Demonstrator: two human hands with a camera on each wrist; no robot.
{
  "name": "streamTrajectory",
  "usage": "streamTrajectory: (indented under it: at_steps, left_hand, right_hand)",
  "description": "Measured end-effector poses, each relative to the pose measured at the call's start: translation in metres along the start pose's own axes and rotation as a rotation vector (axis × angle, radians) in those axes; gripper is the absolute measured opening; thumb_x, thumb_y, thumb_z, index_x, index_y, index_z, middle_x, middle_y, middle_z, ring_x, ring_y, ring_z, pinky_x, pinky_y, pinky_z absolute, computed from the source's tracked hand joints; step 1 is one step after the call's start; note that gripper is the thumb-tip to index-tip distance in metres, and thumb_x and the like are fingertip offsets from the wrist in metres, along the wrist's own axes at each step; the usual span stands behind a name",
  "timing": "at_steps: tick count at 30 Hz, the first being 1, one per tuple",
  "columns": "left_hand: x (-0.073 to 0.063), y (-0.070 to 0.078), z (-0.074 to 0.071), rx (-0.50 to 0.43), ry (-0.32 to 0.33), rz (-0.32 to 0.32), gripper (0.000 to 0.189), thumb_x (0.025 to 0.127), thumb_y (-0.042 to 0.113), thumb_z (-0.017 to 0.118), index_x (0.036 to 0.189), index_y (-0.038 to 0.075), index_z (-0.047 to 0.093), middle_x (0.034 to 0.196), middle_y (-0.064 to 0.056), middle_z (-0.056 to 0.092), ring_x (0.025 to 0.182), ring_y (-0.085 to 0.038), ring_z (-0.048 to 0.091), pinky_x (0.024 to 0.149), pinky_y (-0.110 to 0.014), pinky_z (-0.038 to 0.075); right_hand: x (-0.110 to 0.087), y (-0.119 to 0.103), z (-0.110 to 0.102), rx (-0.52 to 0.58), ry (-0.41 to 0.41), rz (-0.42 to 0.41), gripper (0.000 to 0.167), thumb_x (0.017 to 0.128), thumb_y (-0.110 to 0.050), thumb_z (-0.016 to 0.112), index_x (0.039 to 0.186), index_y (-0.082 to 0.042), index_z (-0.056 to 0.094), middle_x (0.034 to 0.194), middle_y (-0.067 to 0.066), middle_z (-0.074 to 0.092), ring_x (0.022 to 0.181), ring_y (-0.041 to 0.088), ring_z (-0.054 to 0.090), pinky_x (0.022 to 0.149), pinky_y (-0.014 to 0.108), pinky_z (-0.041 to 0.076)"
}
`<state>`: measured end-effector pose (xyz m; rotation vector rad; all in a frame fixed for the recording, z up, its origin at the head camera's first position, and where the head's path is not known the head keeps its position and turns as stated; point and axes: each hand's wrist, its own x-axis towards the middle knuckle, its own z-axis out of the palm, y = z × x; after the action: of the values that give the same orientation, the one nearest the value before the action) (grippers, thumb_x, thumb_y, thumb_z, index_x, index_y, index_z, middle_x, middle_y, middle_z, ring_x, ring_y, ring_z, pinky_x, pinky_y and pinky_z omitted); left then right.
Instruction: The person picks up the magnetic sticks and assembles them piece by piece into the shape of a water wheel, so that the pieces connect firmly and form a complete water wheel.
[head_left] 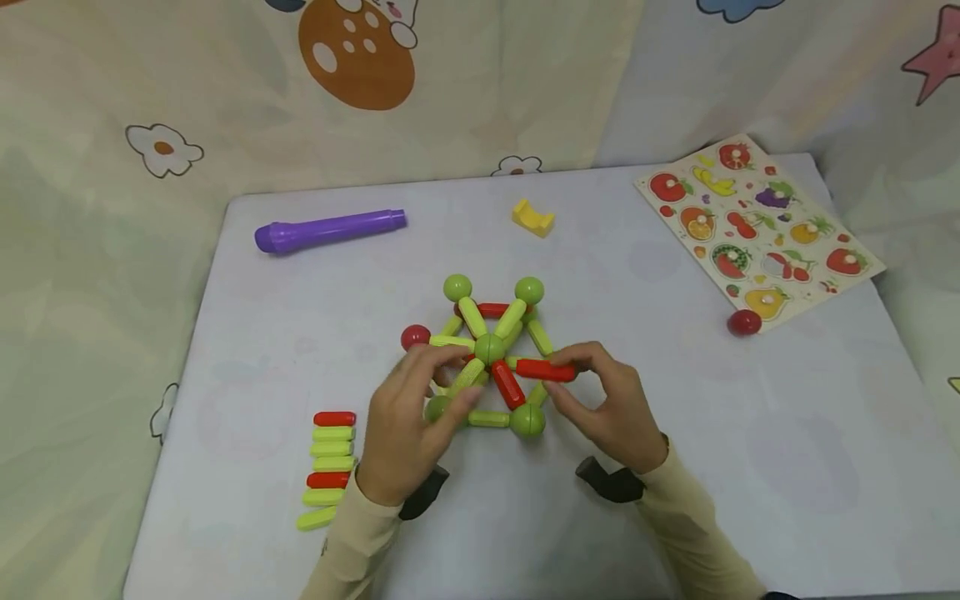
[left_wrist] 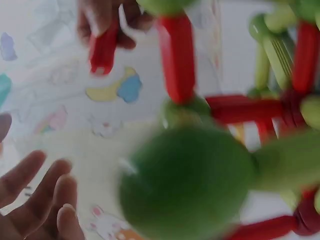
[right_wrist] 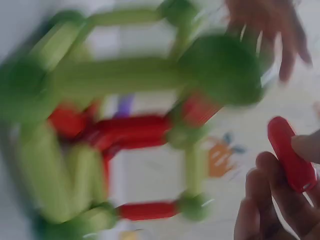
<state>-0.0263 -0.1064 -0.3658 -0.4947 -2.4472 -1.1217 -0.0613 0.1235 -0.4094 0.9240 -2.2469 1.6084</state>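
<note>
My right hand (head_left: 617,408) pinches a red magnetic-looking rod (head_left: 546,370) between thumb and fingers, beside the upper right of a built frame. In the right wrist view the red rod (right_wrist: 290,154) stands apart from the frame. Yellow-green and red rods joined by balls make up this frame, with a green ball (head_left: 490,349) at its top and a red ball (head_left: 416,337) on its left. My left hand (head_left: 405,417) is at the frame's left side, partly covering it. In the left wrist view its fingers (left_wrist: 37,200) are spread loosely, with nothing between them.
Several loose green and red rods (head_left: 332,449) lie in a column left of my left forearm. Farther back are a purple stick (head_left: 330,232) and a yellow curved block (head_left: 533,218). A fruit picture board (head_left: 757,225) lies at the right, a red ball (head_left: 745,322) by its corner.
</note>
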Motion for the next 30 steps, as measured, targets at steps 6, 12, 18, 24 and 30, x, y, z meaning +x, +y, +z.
streamTrajectory:
  at_steps: [6,12,18,24,30]
  left_hand:
    - [0.003,-0.043,0.0,0.174,0.064,-0.099,0.037,0.093,0.028,0.062,0.121,0.004,0.06,0.12,-0.015,0.056,0.106,-0.03,0.051,0.081,-0.04,0.047]
    - [-0.005,-0.063,0.004,0.176,-0.067,-0.205,0.042,0.094,0.028,0.062,0.13,0.007,0.056,0.126,-0.012,0.054,0.107,-0.028,0.053,0.081,-0.042,0.05]
    - [-0.016,-0.072,-0.015,0.236,-0.081,-0.278,0.042,0.096,0.03,0.057,0.132,0.007,0.053,0.125,-0.013,0.054,0.11,-0.03,0.054,0.083,-0.047,0.05]
    - [-0.041,-0.085,-0.054,0.635,-0.291,-0.517,0.058,0.08,0.044,0.073,0.115,0.0,0.06,0.103,-0.026,0.059,0.075,-0.041,0.059,0.057,-0.05,0.048]
    - [-0.055,-0.096,-0.064,0.65,-0.475,-0.712,0.051,0.074,0.037,0.079,0.098,-0.001,0.054,0.082,-0.02,0.054,0.06,-0.03,0.053,0.052,-0.043,0.044]
  right_hand:
    - [0.005,0.023,0.006,0.009,-0.001,0.22,0.034,0.077,0.01,0.072,0.106,0.0,0.06,0.095,0.006,0.067,0.078,0.011,0.06,0.072,0.026,0.05]
    - [0.013,0.008,0.014,0.044,-0.061,0.245,0.03,0.078,0.013,0.07,0.104,0.005,0.058,0.091,0.012,0.068,0.077,0.011,0.06,0.07,0.027,0.05]
    - [0.015,0.004,0.012,0.026,-0.073,0.262,0.031,0.079,0.011,0.07,0.106,0.007,0.057,0.094,0.014,0.067,0.079,0.015,0.061,0.071,0.034,0.052]
    - [0.007,0.018,0.003,0.026,-0.034,0.269,0.032,0.083,0.011,0.065,0.114,0.008,0.056,0.098,0.016,0.067,0.082,0.018,0.063,0.075,0.024,0.051]
    - [-0.006,0.046,-0.005,0.055,0.015,0.328,0.031,0.089,0.007,0.059,0.119,0.001,0.057,0.101,0.01,0.068,0.086,0.017,0.063,0.078,0.02,0.048]
